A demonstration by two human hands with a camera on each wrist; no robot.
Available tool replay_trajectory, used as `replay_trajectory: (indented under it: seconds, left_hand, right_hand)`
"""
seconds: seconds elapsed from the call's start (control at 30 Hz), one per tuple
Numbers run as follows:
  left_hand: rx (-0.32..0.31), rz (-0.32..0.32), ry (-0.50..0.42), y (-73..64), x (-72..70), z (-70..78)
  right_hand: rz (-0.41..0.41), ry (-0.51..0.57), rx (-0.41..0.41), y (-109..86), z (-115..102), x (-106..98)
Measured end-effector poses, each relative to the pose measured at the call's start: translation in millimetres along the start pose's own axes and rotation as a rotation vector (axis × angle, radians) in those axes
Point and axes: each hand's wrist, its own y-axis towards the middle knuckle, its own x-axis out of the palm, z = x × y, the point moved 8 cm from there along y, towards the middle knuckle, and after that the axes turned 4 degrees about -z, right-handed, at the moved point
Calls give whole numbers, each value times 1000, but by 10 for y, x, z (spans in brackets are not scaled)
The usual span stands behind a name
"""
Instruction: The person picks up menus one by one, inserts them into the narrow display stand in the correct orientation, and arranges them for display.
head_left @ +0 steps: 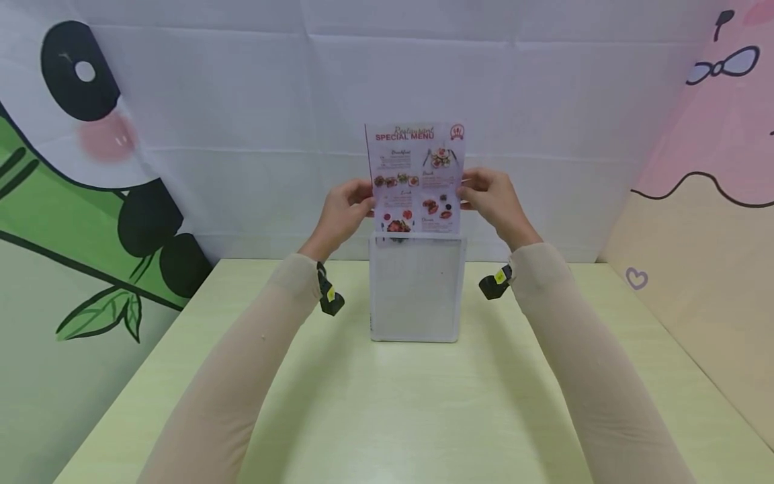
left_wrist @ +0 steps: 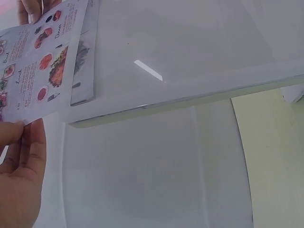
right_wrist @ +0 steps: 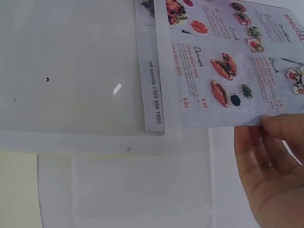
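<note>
A printed restaurant menu sheet point(head_left: 417, 178) stands upright above a white-framed clear display holder point(head_left: 416, 289). Its lower edge is inside the top of the holder, and in the right wrist view the bottom strip of the menu sheet point(right_wrist: 153, 90) shows through the clear panel. My left hand point(head_left: 343, 215) pinches the sheet's left edge between thumb and fingers. On the opposite edge my right hand point(head_left: 492, 202) pinches it at about the same height. The holder stands upright on the table, with neither hand on it.
The pale wooden table point(head_left: 387, 410) runs back to a white cloth backdrop point(head_left: 242, 121). Cartoon-printed panels, one green and white point(head_left: 60, 202), one pink and beige point(head_left: 713, 161), flank the table. A small black camera is strapped to each wrist.
</note>
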Motion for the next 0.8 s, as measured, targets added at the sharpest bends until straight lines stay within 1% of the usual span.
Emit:
replay_trajectory:
  seconds: [0.4,0.8]
  left_hand:
    - [-10,-13,21,-41,32,-29]
    - [-24,-37,12,-72,44,-80]
  right_hand:
    - [-18,10,-5,-47,61,21]
    - [-28,-2,21,-74,143,60]
